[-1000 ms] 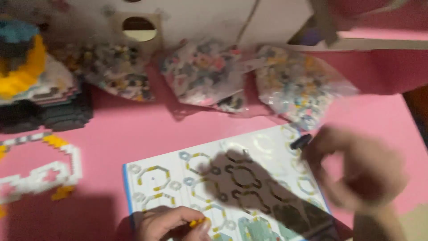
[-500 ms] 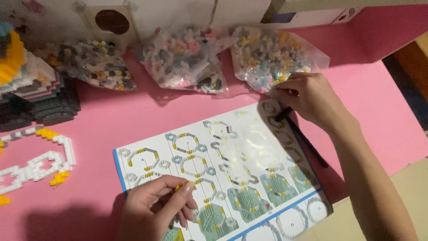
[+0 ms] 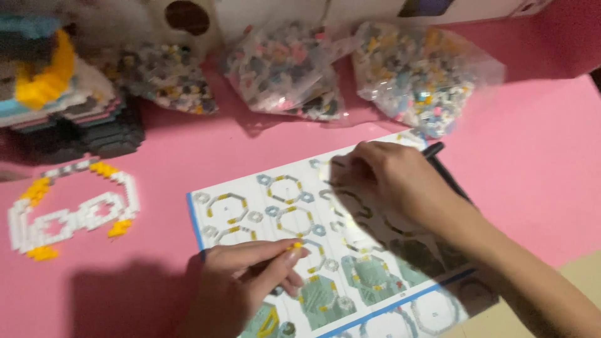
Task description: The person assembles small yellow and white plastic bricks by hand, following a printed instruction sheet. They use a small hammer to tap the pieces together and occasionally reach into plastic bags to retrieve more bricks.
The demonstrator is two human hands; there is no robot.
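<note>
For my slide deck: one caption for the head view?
Left hand pinches a yellow brick over the instruction sheet; right hand rests on it.

We see open pink table (image 3: 538, 163) at the right. Three brick bags (image 3: 294, 75) block the back, the block model (image 3: 62, 100) and white outline (image 3: 69, 209) the left.

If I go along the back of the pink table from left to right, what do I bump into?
Stacked block model → left bag of small bricks → middle bag → right bag.
</note>
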